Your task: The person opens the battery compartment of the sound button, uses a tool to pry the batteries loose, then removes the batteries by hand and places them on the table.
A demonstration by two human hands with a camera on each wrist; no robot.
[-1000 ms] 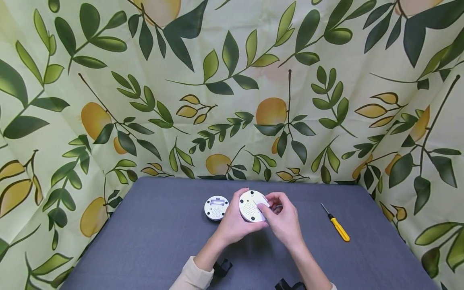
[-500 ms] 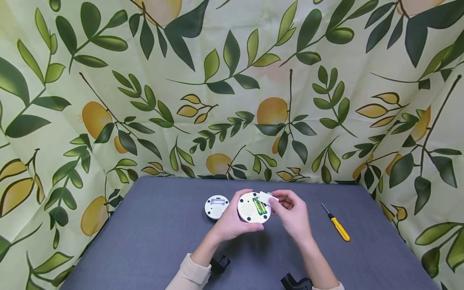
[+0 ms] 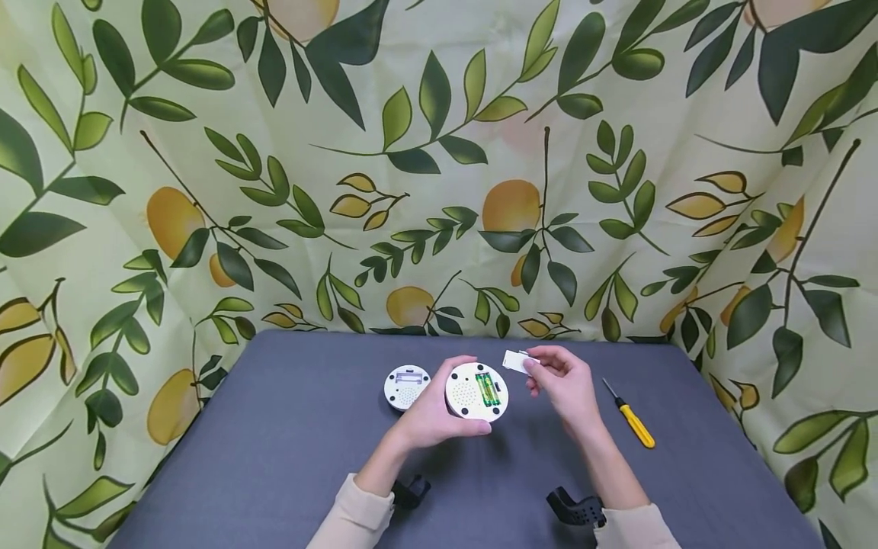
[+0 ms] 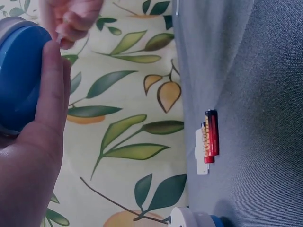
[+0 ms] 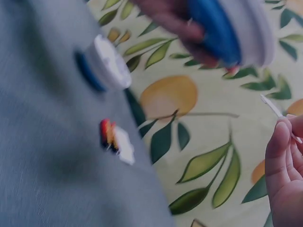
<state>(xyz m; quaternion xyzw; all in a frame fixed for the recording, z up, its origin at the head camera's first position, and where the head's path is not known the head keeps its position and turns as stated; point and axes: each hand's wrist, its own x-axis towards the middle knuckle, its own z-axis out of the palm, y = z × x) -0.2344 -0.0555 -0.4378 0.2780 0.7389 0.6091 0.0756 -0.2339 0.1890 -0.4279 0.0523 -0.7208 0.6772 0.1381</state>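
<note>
Far left on the grey table [image 3: 302, 457]: second round white unit [image 3: 406, 389], base up, battery bay uncovered. Just right of it, per my wrist views, red-and-black batteries [image 4: 211, 137] lie against a white plate [image 4: 200, 158]; my left hand and the held unit block them from the head view.

Next, my left hand [image 3: 428, 415]: gripping the held unit [image 3: 465, 395] by its rim above the table, thumb on the near edge, fingers round the far-left side. Base faces me, shell is blue on the other side. Green batteries [image 3: 488, 389] sit in its uncovered bay, right half.

Right of that, my right hand [image 3: 568, 381] pinches a white cover [image 3: 515, 361], clear of the unit.

Far right: yellow-handled screwdriver [image 3: 638, 427] on the table, tip pointing far-left.
</note>
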